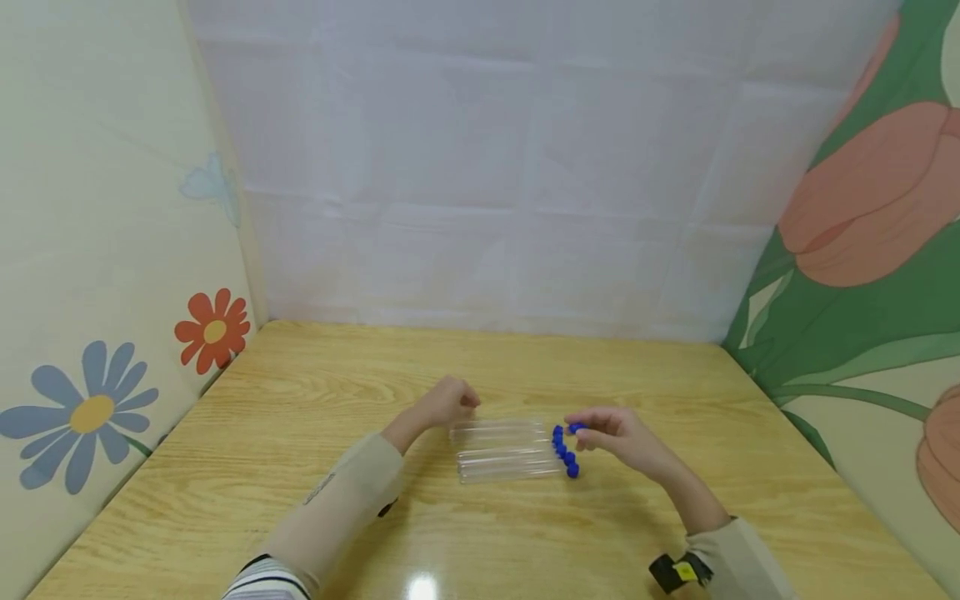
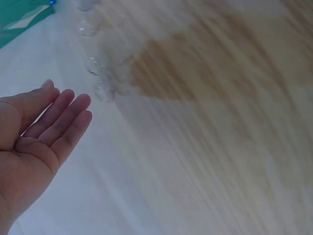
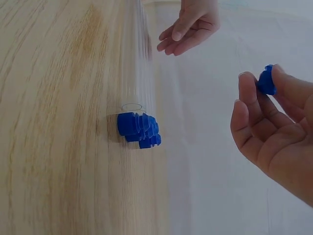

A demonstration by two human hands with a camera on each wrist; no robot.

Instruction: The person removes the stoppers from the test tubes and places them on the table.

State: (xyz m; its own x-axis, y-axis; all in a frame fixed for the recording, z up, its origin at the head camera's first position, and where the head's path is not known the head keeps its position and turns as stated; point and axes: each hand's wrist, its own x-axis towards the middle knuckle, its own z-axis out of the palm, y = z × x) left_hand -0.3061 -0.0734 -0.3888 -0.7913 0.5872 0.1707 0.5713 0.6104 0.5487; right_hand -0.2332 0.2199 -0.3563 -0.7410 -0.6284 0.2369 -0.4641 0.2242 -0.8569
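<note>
Several clear test tubes (image 1: 506,458) lie side by side on the table, and a row of blue ribbed test tube caps (image 1: 562,448) sits by their right ends. My right hand (image 1: 626,437) pinches one blue cap (image 3: 266,82) between thumb and fingers, near the far end of that row. In the right wrist view the held cap is raised apart from the others (image 3: 129,124). My left hand (image 1: 447,403) hovers by the tubes' left ends with its fingers loosely bent. Nothing lies in its palm in the left wrist view (image 2: 41,134).
The wooden table (image 1: 315,383) reaches back to a white cloth wall (image 1: 480,208). Flower-printed panels stand at the left (image 1: 90,250) and right (image 1: 862,275). A black strap with a yellow mark (image 1: 684,572) is on the right wrist.
</note>
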